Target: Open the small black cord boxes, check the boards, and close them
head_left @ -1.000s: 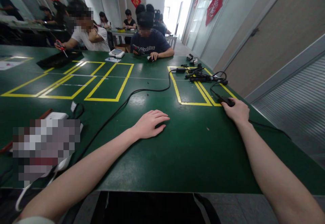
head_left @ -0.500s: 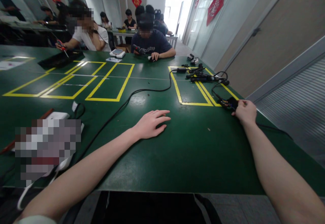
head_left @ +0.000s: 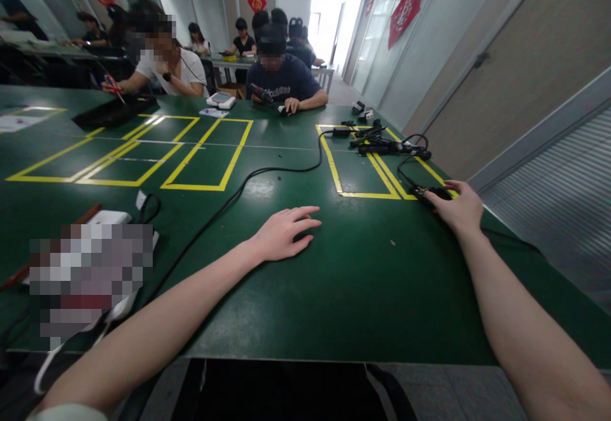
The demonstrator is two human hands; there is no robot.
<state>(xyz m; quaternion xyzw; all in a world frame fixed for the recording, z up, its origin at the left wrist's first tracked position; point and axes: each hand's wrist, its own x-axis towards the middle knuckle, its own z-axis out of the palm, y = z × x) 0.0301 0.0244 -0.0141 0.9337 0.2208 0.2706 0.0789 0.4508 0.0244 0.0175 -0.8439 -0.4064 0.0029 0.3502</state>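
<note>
Black gadget on the green surface, likely kept near the black cords because joined to them. Between thumb and fingers of the right hand, but cannot tell if gripped. In the left hand, nothing, with fingers spread open.

We rest our left hand, loosely spread, on the green counter while our right hand curves around a small black device, with tangled black cables lying beyond it.

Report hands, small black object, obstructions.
Left hand open, palm down on green tabletop. Right hand at small black object, grip unclear. Tangled black cables lie just beyond.
</note>
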